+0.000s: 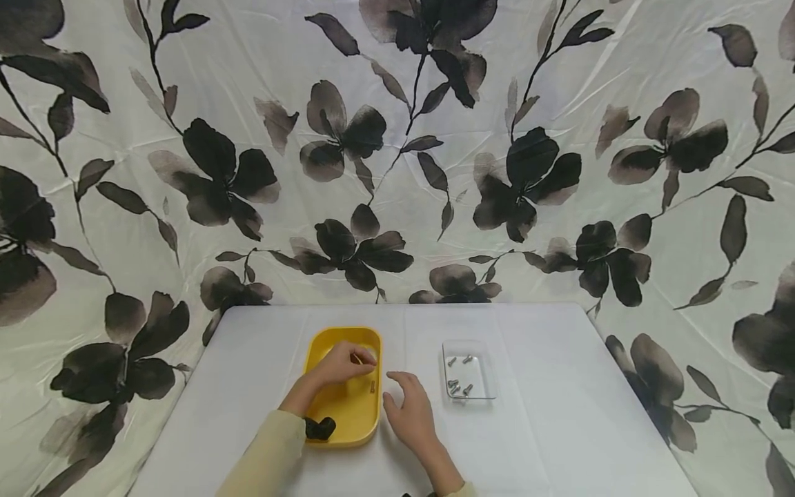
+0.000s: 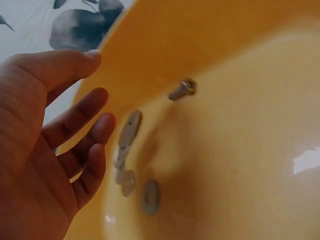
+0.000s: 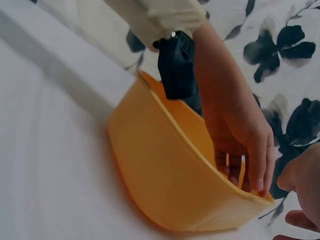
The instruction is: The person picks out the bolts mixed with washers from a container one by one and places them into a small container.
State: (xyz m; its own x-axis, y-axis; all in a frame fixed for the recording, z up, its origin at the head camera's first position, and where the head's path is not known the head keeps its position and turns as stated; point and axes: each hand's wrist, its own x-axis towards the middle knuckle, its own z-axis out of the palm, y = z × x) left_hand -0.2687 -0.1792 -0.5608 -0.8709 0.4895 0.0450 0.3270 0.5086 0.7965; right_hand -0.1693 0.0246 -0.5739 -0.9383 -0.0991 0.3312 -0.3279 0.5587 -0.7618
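Observation:
My left hand (image 1: 344, 364) reaches into a yellow bin (image 1: 348, 431), its fingers loosely bent and holding nothing. A bolt (image 2: 184, 89) lies on the bin floor, in front of those fingertips in the left wrist view. Close by along the bin wall are a ring-shaped washer (image 2: 151, 197) and several flat, rounded pieces (image 2: 131, 128), slightly blurred. My right hand (image 1: 410, 412) hovers just right of the bin with thumb and fingers spread apart, nothing between them. Only part of the right hand's fingers shows at the edge of the right wrist view.
On the white table (image 1: 546, 414), a clear plastic tray (image 1: 489, 373) stands to the right of the right hand, with several small bolts (image 1: 468, 389) in it. A floral cloth (image 1: 435, 207) hangs behind the table. A black wrist camera (image 3: 177, 65) sits on the left wrist.

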